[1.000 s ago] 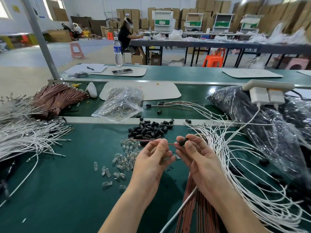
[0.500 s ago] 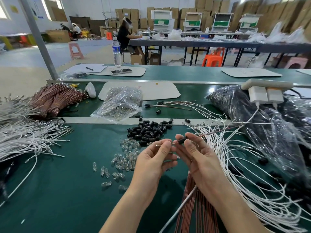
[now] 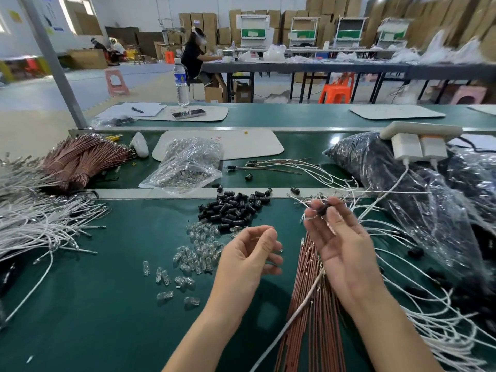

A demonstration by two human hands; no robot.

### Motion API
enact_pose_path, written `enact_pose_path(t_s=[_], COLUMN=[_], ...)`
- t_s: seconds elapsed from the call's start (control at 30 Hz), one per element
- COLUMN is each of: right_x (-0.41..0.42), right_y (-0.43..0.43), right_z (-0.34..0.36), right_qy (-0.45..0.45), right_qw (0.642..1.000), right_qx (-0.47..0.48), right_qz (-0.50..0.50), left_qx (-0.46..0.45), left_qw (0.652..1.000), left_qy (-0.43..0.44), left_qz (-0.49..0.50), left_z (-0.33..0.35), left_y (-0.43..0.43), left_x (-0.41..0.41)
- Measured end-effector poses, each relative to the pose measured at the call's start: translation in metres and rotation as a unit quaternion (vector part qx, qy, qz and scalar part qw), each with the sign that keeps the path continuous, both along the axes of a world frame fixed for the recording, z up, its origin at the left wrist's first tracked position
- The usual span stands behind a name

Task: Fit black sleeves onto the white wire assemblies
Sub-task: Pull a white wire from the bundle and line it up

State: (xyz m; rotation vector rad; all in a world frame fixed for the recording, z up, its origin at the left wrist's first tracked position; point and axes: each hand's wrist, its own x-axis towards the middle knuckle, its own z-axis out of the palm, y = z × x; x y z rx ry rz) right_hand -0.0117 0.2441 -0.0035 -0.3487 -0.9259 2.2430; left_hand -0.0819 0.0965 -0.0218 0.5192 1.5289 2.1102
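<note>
Since a moment ago the left hand (image 3: 249,253) has let go and hangs loosely curled, empty; the right hand (image 3: 342,245), now higher, pinches a black sleeve (image 3: 320,209) above the white wires (image 3: 386,224). This fitting seems done; next, a fresh sleeve from the pile (image 3: 233,210).

One left hand (image 3: 248,260), one right hand (image 3: 342,245), one bottle (image 3: 181,84), one phone (image 3: 188,113), one pen (image 3: 137,110), two chargers (image 3: 406,147), countless sleeves (image 3: 233,210).

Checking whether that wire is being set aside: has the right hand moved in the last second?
Yes. The right hand, pinching a black sleeve, has shifted rightward, away from the sleeve pile and the left hand.
</note>
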Motion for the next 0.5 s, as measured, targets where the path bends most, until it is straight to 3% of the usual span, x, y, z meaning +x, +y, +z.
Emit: enact_pose_path(t_s=[0.27, 0.4, 0.5], right_x=[0.011, 0.008, 0.009], right_y=[0.025, 0.028, 0.03], right_z=[0.0, -0.003, -0.005], right_qy=[-0.028, -0.04, -0.046], right_qw=[0.977, 0.971, 0.969], right_qx=[-0.004, 0.006, 0.002], right_qz=[-0.209, -0.234, -0.243], left_qx=[-0.146, -0.289, -0.373], left_qw=[0.974, 0.9, 0.858], left_qy=[0.172, 0.327, 0.349], left_qz=[-0.002, -0.026, -0.052], left_z=[-0.005, 0.008, 0.017], left_y=[0.007, 0.042, 0.084], left_x=[0.008, 0.001, -0.01])
